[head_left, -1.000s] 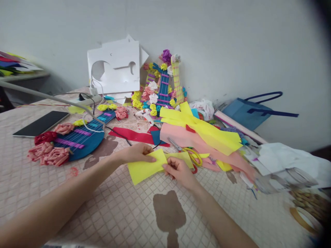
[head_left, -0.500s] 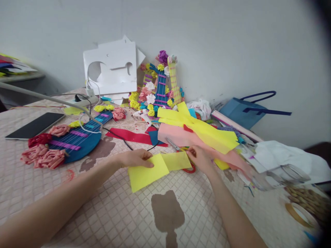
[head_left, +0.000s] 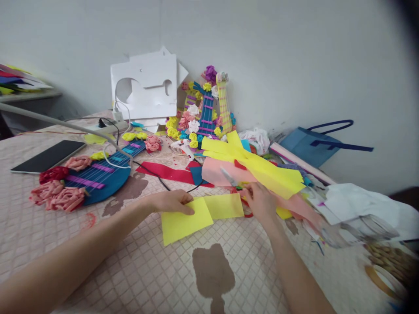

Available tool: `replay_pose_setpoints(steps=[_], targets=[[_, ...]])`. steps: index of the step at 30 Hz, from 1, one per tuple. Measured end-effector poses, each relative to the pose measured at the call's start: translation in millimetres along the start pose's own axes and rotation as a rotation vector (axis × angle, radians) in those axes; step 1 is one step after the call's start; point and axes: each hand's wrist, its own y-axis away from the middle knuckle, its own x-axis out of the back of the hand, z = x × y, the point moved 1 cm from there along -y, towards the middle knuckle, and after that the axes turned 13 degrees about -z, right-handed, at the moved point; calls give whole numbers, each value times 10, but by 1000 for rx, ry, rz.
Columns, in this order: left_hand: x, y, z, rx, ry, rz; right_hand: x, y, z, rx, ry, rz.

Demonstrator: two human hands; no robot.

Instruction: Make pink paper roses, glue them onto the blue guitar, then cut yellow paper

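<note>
My left hand [head_left: 173, 202] is closed on a folded yellow sheet [head_left: 186, 222], with the thumb on top. A longer yellow strip [head_left: 225, 206] extends from that sheet toward the right. My right hand [head_left: 261, 200] has its fingers closed round the handle end of a pair of scissors [head_left: 230, 177]. The grey blades, slightly blurred, point up and left over a pink sheet [head_left: 214, 171]. Part of a red handle shows below the fingers; the rest is hidden by the hand.
A blue flower-trimmed guitar craft [head_left: 113, 179] lies at left beside a black tablet [head_left: 49, 155]. A glue gun [head_left: 183, 148], red strip [head_left: 163, 170] and yellow sheets [head_left: 271, 170] lie behind my hands. Decorated guitars [head_left: 207, 111] lean on the wall. A tape roll [head_left: 384, 279] sits at right.
My right hand has left the yellow strip's end and closed on the scissors, whose blades have shifted slightly. My left hand keeps its hold on the yellow sheet.
</note>
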Motion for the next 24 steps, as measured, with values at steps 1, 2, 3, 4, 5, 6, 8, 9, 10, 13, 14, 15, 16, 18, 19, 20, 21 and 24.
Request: replay_pose_setpoints(steps=[1,2,3,4,5,6,8,9,10,13,14,15,16,18,19,20,21,24], targets=[[1,-3,-7,-2,13,-3,68,9,21,-26,13,53],[2,-6,-15,-2,27,-6,131,19,53,-64,18,113],[4,-10,-24,-5,42,-13,185,30,97,-109,4,176],[8,-15,-33,-9,59,-18,226,41,146,-149,-39,234],[14,-21,-43,-17,79,-26,254,53,195,-179,-110,283],[23,-26,-52,-29,106,-35,271,65,238,-195,-209,319],[47,-32,-67,-61,170,-51,288,91,282,-193,-453,350],[62,-32,-72,-80,202,-52,294,105,274,-184,-590,331],[77,-30,-75,-99,232,-49,302,119,241,-172,-735,274],[113,-14,-73,-150,302,-22,327,178,0,-93,-1177,-71],[119,-8,-69,-159,320,-18,331,204,-111,-58,-1295,-174],[121,-3,-65,-162,332,-15,327,231,-225,-23,-1387,-234],[122,3,-61,-162,338,-17,310,258,-335,7,-1459,-272],[119,14,-50,-156,343,-30,230,305,-528,40,-1554,-356],[118,20,-45,-154,342,-39,173,324,-601,35,-1591,-380],[117,27,-39,-153,339,-48,112,339,-658,21,-1620,-394],[115,33,-32,-155,334,-56,53,352,-701,8,-1637,-413],[105,52,-7,-149,278,-50,-76,380,-781,-26,-1609,-441]])
